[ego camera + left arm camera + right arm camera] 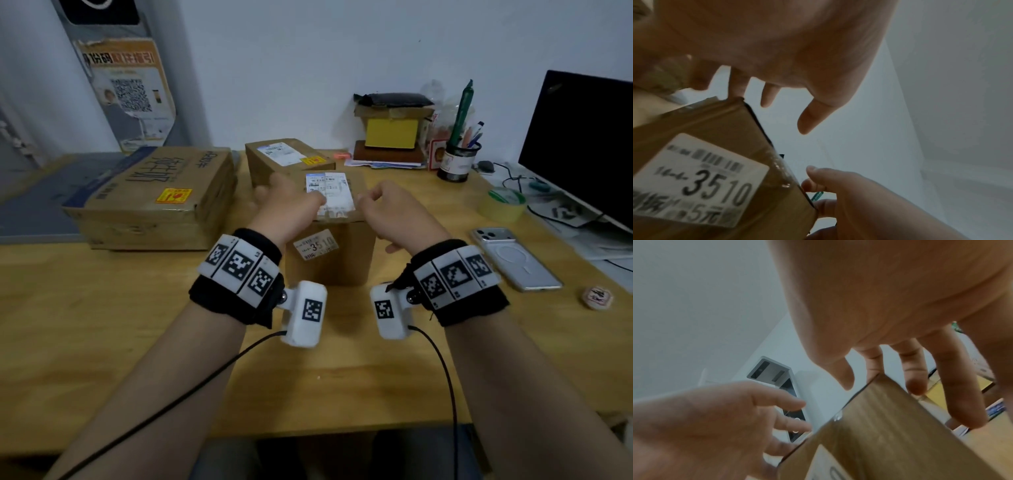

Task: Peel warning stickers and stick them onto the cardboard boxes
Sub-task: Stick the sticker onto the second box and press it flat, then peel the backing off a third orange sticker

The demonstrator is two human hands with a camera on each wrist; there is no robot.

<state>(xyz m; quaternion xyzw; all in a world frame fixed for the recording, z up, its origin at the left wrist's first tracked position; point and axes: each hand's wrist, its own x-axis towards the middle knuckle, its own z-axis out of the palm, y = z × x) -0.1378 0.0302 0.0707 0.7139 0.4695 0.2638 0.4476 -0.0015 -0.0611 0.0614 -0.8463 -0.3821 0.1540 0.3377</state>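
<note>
A small cardboard box (329, 263) stands mid-table, with a white shipping label (330, 192) on top and a "3510" label (317, 244) on its front. My left hand (287, 202) hovers over the box's top left edge with fingers loosely spread. Over the top right edge is my right hand (383, 209), its thumb beside the box's right side. Neither hand holds anything. The left wrist view shows my left hand (789, 65) above the box (715, 123). In the right wrist view, my right hand (890, 313) reaches over the box corner (890, 426). Yellow-red warning stickers sit on the large box (173, 195) and the rear box (312, 160).
A large flat box (137, 219) lies at the left and a smaller box (267, 164) stands behind the middle one. At the right are a phone (513, 260), a tape roll (501, 205), a pen cup (459, 161), a monitor (582, 144) and a small round disc (597, 298).
</note>
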